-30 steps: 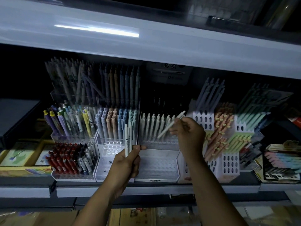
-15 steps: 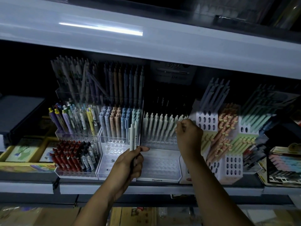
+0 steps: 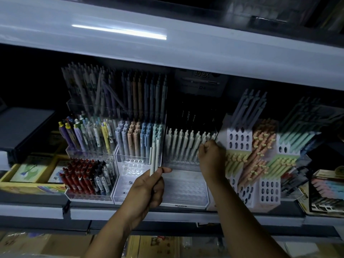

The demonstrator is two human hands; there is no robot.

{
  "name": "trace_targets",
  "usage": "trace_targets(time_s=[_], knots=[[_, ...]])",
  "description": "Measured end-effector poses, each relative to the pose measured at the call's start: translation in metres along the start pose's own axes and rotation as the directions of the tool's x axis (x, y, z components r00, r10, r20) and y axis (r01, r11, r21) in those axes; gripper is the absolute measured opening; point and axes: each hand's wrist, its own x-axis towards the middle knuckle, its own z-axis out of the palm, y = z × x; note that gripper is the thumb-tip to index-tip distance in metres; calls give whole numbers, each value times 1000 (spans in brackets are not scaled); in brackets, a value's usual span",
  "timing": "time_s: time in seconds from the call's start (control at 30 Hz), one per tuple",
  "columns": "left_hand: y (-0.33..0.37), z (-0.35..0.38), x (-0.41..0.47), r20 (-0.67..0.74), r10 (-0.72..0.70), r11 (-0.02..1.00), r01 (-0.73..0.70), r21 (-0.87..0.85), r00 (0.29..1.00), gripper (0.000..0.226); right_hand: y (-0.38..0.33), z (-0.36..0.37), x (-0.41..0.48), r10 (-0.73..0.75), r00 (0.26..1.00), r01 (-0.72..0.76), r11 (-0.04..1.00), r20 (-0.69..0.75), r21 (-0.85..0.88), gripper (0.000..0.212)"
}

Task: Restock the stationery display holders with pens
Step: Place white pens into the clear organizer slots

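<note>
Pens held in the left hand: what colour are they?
White or off-white pens, gripped by the left hand; the head view, the only one, shows them.

Left hand (image 3: 149, 189) is gripping a small bunch of white pens (image 3: 154, 157) upright, with the thumb lying across their lower ends and the fingers curling round them. Left forearm (image 3: 115, 233) is rising from the lower edge, angling right. Right hand (image 3: 211, 153) is sitting higher and further forward, fingers curled under, knuckles facing the camera; any grip is hidden. Right forearm (image 3: 242, 211) is extending diagonally from the lower right, wrist straight.
</note>
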Motion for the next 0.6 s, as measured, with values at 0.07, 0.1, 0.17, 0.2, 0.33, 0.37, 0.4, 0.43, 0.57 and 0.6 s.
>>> trace_targets(time_s=[0.07, 0.1, 0.17, 0.2, 0.33, 0.37, 0.4, 0.43, 0.57, 0.6], knots=[[2, 1, 0, -2, -17, 1000, 17, -22, 1000, 42, -1, 1, -1, -1, 1000, 1, 1000, 10, 8, 34], [3, 2, -1, -4, -26, 999, 26, -33, 1000, 42, -1, 0, -1, -1, 1000, 1, 1000, 15, 17, 34], [4, 3, -1, -8, -40, 998, 40, -54, 999, 41, -3, -1, 0, 2, 999, -3, 1000, 37, 31, 35], [5, 5, -1, -7, -42, 997, 41, -63, 999, 41, -3, -1, 0, 11, 999, -13, 999, 49, 36, 36], [4, 7, -1, -4, -19, 998, 19, -61, 1000, 41, -3, -6, -7, 92, 994, -97, 992, 63, 85, 27], [3, 7, 0, -4, -8, 998, 8, -59, 1000, 41, -7, -10, -12, 116, 991, -123, 986, 71, 110, 20], [2, 7, 1, -6, 3, 998, -3, -59, 1000, 40, -14, -15, -17, 128, 989, -137, 983, 77, 121, 14], [1, 7, 2, -10, 11, 998, -11, -61, 1000, 39, -22, -21, -23, 129, 988, -138, 982, 81, 127, 11], [-2, 8, 5, -33, 17, 999, -19, -47, 999, 37, -62, -41, -42, 22, 967, -121, 918, 254, 378, 16], [-2, 8, 5, -40, 20, 999, -22, -40, 999, 37, -70, -45, -45, -9, 950, -136, 888, 311, 439, 18]])
